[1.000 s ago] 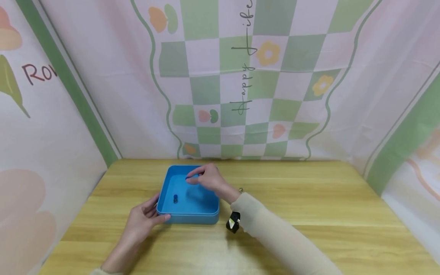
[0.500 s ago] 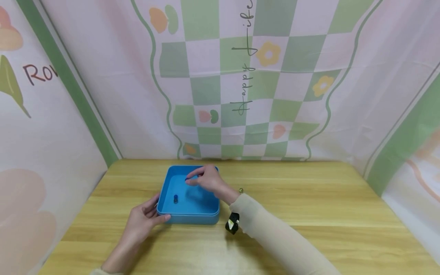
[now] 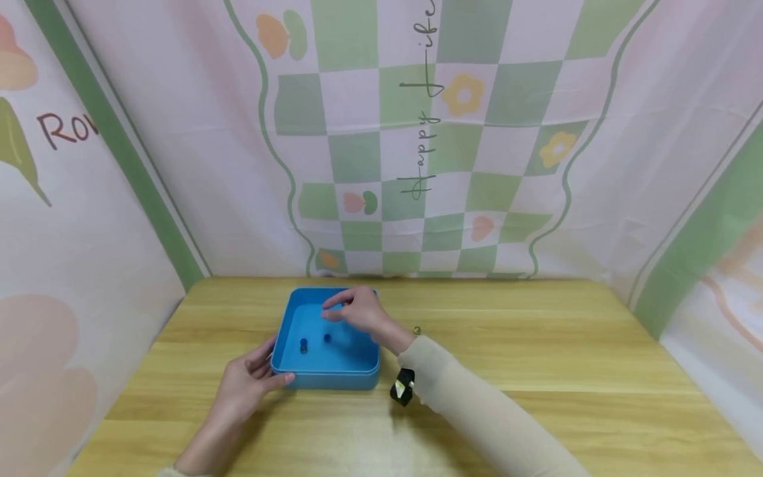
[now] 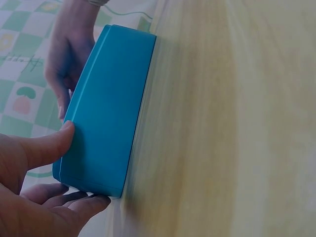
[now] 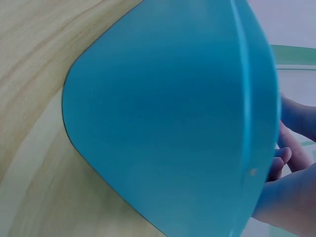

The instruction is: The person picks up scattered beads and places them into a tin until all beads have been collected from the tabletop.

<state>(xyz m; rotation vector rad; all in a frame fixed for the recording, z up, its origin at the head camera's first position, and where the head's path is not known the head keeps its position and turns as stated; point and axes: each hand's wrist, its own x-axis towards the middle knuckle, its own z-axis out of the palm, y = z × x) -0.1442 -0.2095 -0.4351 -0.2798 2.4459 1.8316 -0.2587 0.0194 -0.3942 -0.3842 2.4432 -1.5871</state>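
Observation:
On the table stands a shallow blue box [image 3: 352,379] with rounded corners. My left hand [image 3: 246,384] grips its near left corner, thumb on the front wall and fingers round the side; the left wrist view shows this thumb [image 4: 54,143] flat against the wall. Above the box's far right part, my right hand [image 3: 360,311] reaches in with thumb and forefinger apart and nothing seen between them. Below those fingers a small round blue marble [image 3: 327,338] lies on the box floor. Left of it sits another small dark blue piece [image 3: 303,346], perhaps two marbles touching.
A small greenish marble [image 3: 417,330] lies on the wooden table [image 3: 536,358], right of the box beside my right wrist. A black device [image 3: 402,387] hangs at that wrist. Behind the table hangs a printed curtain [image 3: 405,152].
The blue marble has left my right fingertips and now lies on the box floor. Thumb and forefinger have parted. My left hand keeps its grip on the box.

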